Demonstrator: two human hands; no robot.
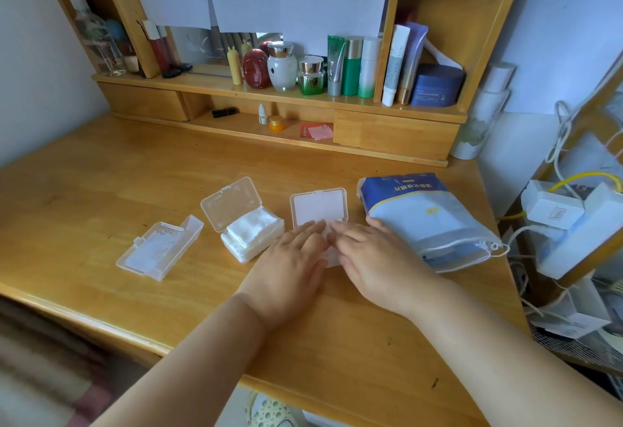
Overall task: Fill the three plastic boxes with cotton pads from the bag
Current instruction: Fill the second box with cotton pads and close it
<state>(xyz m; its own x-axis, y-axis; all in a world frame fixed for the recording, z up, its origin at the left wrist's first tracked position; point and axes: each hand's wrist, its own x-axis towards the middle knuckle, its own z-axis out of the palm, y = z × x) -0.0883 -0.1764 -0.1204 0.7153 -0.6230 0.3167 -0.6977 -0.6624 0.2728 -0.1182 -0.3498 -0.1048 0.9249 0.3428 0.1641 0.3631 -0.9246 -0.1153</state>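
Both hands lie flat and side by side over the third plastic box (328, 254), just below the middle of the frame. The left hand (291, 258) and the right hand (369, 254) have their fingers straight and close together, pressing down on whatever is inside; they seem to be tamping a stack of cotton pads level so the raised lid (318, 205) can shut. The box body is almost wholly hidden under the hands, so how full it is cannot be told.

To the left, the middle box (251, 239) stands open, its lid tilted back, heaped with white pads above the rim. Further left, the left box (158, 246) also lies open, and it looks empty or nearly so. The bag (421, 221) lies on its side just right of the right hand, its drawstring mouth facing the lower right, handy for the next handful.

All of this sits on the wooden bench (101, 190). At the back, a shelf (303, 98) carries jars, tubes and bottles, well apart from the work. Cables and a white power adapter (553, 212) crowd the right edge, beyond the bag. Nothing stands between the hands and the boxes.
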